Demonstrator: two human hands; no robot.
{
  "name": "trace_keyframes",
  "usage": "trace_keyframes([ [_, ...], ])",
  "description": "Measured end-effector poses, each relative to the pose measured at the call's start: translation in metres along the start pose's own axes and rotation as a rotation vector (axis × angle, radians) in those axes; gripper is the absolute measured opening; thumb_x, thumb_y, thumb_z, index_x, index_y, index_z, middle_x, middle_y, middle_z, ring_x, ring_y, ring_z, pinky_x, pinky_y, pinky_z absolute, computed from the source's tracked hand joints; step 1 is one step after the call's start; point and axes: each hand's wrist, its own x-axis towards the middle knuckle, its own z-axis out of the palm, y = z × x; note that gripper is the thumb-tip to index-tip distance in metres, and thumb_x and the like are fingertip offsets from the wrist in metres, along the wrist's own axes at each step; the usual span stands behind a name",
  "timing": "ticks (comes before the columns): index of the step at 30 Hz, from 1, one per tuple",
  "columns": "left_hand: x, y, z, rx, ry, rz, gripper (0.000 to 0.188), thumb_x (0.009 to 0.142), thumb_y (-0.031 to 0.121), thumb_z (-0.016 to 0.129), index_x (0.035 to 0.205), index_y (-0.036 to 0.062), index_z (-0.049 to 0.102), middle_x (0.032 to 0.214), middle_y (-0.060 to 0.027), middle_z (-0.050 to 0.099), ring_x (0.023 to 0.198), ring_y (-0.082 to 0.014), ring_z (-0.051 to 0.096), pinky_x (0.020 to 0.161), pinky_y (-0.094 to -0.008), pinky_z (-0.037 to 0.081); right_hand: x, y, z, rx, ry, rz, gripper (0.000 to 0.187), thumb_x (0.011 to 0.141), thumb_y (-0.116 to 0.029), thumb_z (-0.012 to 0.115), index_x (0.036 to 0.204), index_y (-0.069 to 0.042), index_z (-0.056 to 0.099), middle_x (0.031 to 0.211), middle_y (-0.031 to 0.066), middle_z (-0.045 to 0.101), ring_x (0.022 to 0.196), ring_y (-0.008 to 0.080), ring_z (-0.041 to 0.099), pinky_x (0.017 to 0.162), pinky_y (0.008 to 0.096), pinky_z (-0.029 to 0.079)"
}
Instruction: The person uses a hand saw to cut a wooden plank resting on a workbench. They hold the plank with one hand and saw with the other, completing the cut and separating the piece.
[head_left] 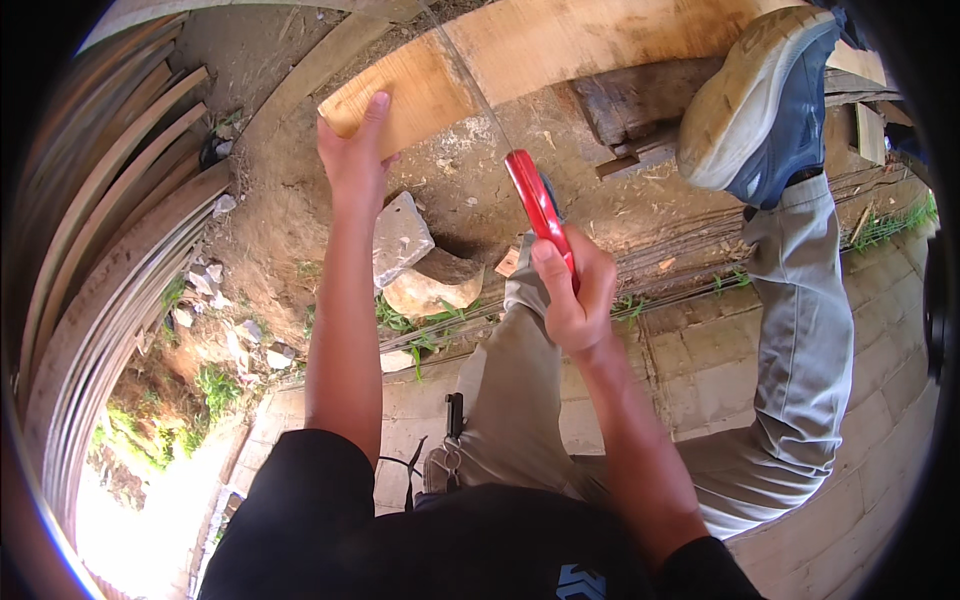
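Note:
My left hand (352, 150) grips the near end of a pale wooden plank (560, 45) that runs to the upper right. My right hand (572, 290) is closed around a red tool (535, 200), probably a chalk line reel, held upright below the plank. A thin string (465, 70) crosses the plank's face above the tool. My right foot in a blue and tan shoe (765, 95) presses on the plank's far part, with the grey trouser leg (800, 330) bent below it.
Stones (415, 265) lie on bare dirt under the plank. A stack of long curved boards (110, 250) lines the left side. Dark timber pieces (630, 105) sit beneath the plank. Paving blocks (700, 370) cover the ground below, and rebar rods (680, 255) lie along their edge.

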Motion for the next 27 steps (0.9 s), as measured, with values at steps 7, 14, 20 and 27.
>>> trace_keyframes([
  [7,0.005,0.002,-0.004,-0.045,-0.01,-0.04,0.053,0.085,0.036,0.08,0.121,0.0086,0.051,0.104,-0.0067,0.066,0.08,-0.0134,0.067,0.051,-0.025,0.05,-0.081,0.062,0.015,-0.12,0.1,-0.235,0.021,0.096,-0.018,0.054,0.093,0.002,0.06,0.069,0.0093,0.052,0.061,0.0175,0.051,0.056,0.0316,0.039],
  [14,0.003,0.0,-0.007,-0.042,-0.042,-0.072,0.054,0.085,0.034,0.08,0.123,0.0096,0.05,0.105,-0.0063,0.066,0.084,-0.0151,0.068,0.056,-0.0284,0.053,0.005,-0.017,0.012,-0.031,0.013,-0.07,0.02,0.098,-0.016,0.057,0.096,0.003,0.062,0.064,0.0038,0.048,0.059,0.0103,0.046,0.053,0.0297,0.037],
  [20,0.006,0.004,-0.008,-0.061,-0.078,-0.065,0.053,0.084,0.032,0.081,0.122,0.0091,0.05,0.103,-0.0067,0.067,0.082,-0.014,0.068,0.055,-0.0284,0.054,-0.02,0.028,0.011,-0.007,0.123,-0.183,0.02,0.097,-0.019,0.057,0.092,0.0,0.061,0.062,0.0009,0.047,0.056,0.0073,0.044,0.05,0.0278,0.035],
  [27,0.009,0.004,-0.011,-0.136,-0.075,-0.016,0.051,0.082,0.02,0.083,0.114,0.0003,0.05,0.095,-0.0142,0.069,0.071,-0.0159,0.069,0.047,-0.0276,0.055,-0.084,-0.009,-0.037,-0.075,0.012,-0.235,0.038,0.097,-0.032,0.057,0.093,0.005,0.06,0.069,0.0069,0.054,0.056,0.0121,0.047,0.051,0.0274,0.036],
])
